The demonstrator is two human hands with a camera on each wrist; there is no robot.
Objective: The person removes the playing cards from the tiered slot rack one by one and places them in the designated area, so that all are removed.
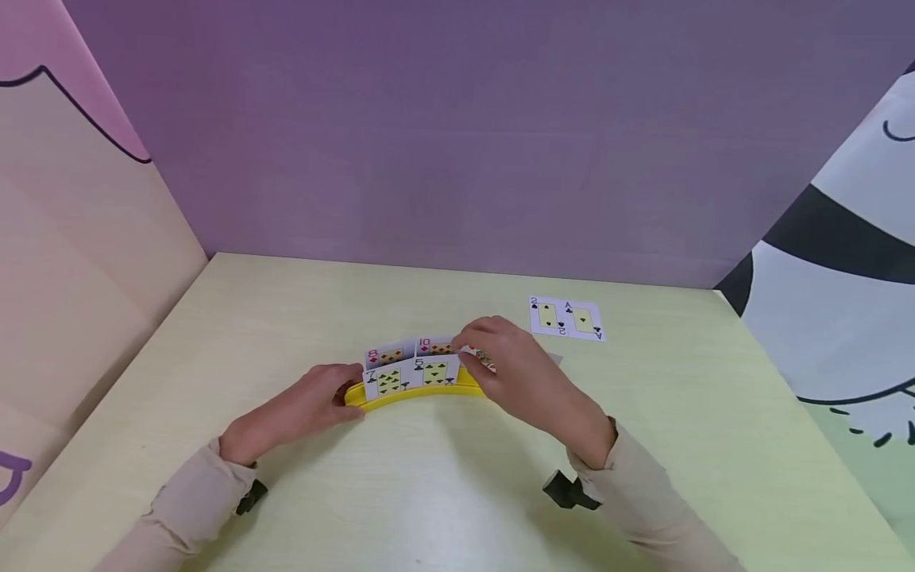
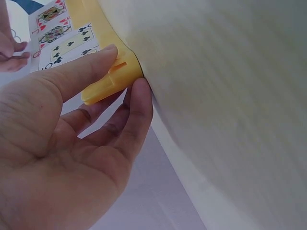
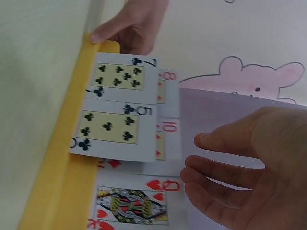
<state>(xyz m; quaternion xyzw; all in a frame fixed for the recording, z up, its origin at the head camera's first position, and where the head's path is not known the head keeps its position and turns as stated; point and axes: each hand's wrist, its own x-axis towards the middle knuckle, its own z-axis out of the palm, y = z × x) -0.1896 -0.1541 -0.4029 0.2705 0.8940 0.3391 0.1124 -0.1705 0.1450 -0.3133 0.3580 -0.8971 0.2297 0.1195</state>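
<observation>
A curved yellow card holder (image 1: 422,392) stands on the table with playing cards upright in two rows. My left hand (image 1: 303,409) grips its left end, thumb on the front and fingers behind. The seven of clubs (image 1: 389,383) and five of clubs (image 1: 436,371) form the front row. Behind them stand a red eight (image 1: 386,355) and a red ten (image 3: 168,143), then the queen of hearts (image 3: 132,205). My right hand (image 3: 235,167) hovers beside the upper edges of the ten and queen, fingers loosely bent, nothing between them. In the head view it partly hides the holder's right side.
Farther back on the right, a black two (image 1: 547,315) and a black ace (image 1: 583,321) lie face up side by side on the pale table (image 1: 286,310). A grey corner (image 1: 556,358) shows past my right hand. A purple panel (image 1: 457,143) closes off the back.
</observation>
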